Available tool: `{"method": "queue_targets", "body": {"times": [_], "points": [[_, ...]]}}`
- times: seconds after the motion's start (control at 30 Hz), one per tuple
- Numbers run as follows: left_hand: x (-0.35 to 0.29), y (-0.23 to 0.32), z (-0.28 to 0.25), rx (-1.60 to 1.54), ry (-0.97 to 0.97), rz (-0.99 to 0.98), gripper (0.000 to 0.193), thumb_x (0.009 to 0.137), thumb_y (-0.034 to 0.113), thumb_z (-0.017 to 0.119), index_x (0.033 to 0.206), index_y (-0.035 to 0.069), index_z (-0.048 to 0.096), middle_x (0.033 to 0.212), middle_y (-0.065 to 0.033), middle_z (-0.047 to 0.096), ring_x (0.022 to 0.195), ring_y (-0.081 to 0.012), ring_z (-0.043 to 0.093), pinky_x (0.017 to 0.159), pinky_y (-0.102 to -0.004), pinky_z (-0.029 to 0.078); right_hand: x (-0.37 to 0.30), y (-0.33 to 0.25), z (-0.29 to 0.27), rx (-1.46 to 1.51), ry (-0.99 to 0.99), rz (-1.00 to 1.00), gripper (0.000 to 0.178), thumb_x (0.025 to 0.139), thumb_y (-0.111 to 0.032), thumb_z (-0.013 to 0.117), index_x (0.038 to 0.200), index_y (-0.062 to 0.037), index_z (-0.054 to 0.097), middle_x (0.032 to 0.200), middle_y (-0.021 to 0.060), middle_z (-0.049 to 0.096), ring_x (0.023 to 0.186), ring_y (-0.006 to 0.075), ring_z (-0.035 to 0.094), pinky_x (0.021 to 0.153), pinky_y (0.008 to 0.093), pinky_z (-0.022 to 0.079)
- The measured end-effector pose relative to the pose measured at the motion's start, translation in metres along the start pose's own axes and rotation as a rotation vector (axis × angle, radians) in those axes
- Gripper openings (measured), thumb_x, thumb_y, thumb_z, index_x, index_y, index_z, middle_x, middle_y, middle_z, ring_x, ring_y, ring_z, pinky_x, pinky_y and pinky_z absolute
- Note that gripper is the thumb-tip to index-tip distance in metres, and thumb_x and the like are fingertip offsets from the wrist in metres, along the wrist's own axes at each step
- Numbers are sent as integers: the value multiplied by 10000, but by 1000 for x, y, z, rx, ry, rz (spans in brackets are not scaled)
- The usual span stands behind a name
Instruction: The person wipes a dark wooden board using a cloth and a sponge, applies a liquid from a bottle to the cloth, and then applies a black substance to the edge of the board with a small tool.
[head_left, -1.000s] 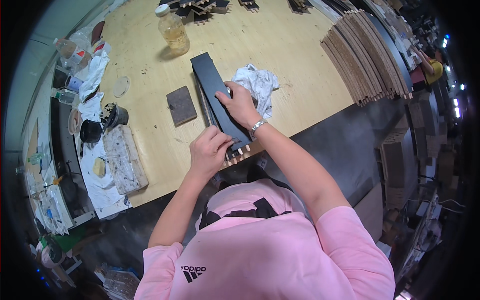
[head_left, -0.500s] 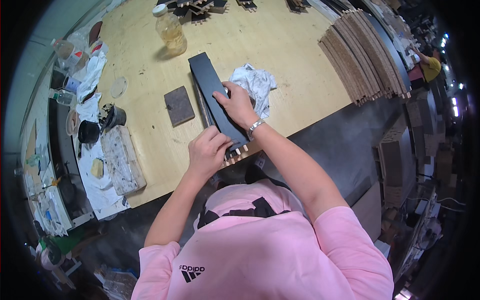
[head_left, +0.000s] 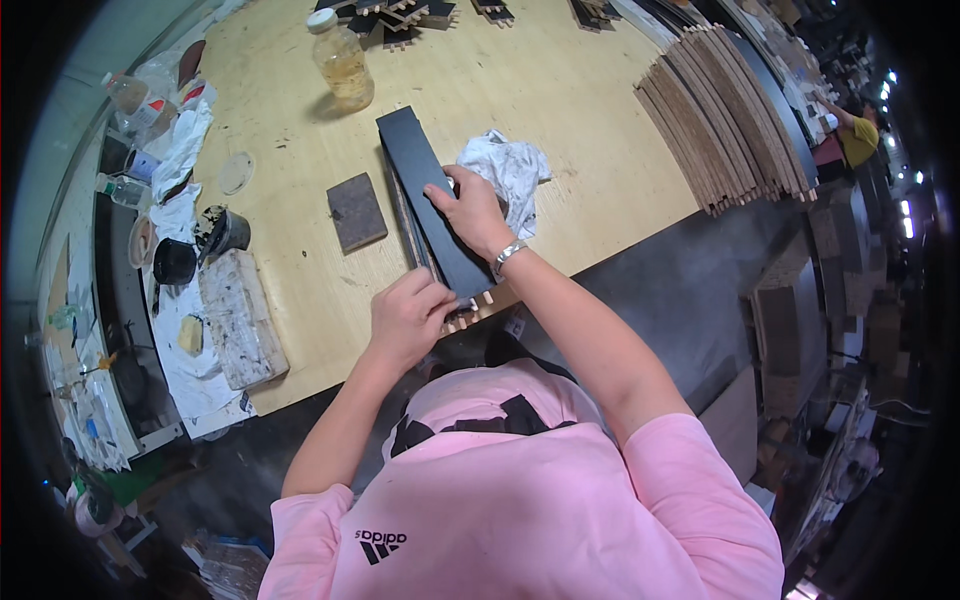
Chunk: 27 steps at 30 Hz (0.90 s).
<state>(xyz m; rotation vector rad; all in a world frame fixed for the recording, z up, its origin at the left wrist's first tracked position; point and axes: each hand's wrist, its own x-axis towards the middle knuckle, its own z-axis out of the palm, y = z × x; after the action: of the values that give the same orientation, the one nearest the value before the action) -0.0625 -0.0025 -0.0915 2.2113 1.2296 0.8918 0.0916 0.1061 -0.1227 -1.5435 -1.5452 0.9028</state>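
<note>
Your right hand (head_left: 470, 208) lies flat on the long black wooden panel (head_left: 430, 200), fingers spread and pressing on its top face. Your left hand (head_left: 408, 318) curls closed around the panel's near end, where pale wooden dowel pegs (head_left: 468, 317) stick out over the edge of the light plywood workbench (head_left: 590, 110). The panel runs away from you across the bench, on top of another board of the same length. A crumpled white rag (head_left: 512, 172) touches its right side; a dark brown square sanding block (head_left: 357, 211) lies just left. Farther off stands 1 clear plastic bottle of yellowish liquid with a white cap (head_left: 342, 62). A stack of thin brown boards on edge (head_left: 715, 115) fills the right end.
</note>
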Motion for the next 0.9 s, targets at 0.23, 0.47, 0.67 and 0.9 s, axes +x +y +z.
{"method": "queue_targets", "body": {"times": [0.23, 0.47, 0.67, 0.9], "points": [[-56, -68, -80, 45, 513, -392, 42, 849, -14, 657, 886, -3, 673, 793, -68, 604, 702, -148, 560, 643, -283, 447, 1, -1, -10, 13, -6, 53, 427, 850, -239, 714, 1092, 104, 637, 873, 270, 679, 822, 357, 673, 737, 398, 516], [-117, -137, -147, 337, 640, -563, 61, 871, 32, 651, 920, 0, 666, 823, -71, 619, 716, -169, 558, 670, -292, 459, -14, -47, -26, 488, 186, -81, 235, 900, -93, 678, 1056, 32, 553, 701, -54, 405, 630, 40, 369, 550, 215, 350], [-104, -135, -148, 485, 580, -683, 90, 867, 82, 655, 932, 24, 675, 858, -118, 638, 787, -257, 604, 741, -355, 474, -18, -66, -42, 629, 277, -108, 214, 920, -105, 665, 1043, 30, 553, 737, -66, 436, 645, 20, 374, 560, 187, 347], [-71, -89, -121, 317, 640, -474, 166, 876, 93, 652, 1015, 3, 658, 912, -107, 639, 874, -247, 605, 809, -345, 473, -42, -70, -51, 654, 285, -86, 176, 935, -86, 641, 1037, 22, 547, 770, -49, 506, 666, 16, 433, 589, 180, 387]]}}
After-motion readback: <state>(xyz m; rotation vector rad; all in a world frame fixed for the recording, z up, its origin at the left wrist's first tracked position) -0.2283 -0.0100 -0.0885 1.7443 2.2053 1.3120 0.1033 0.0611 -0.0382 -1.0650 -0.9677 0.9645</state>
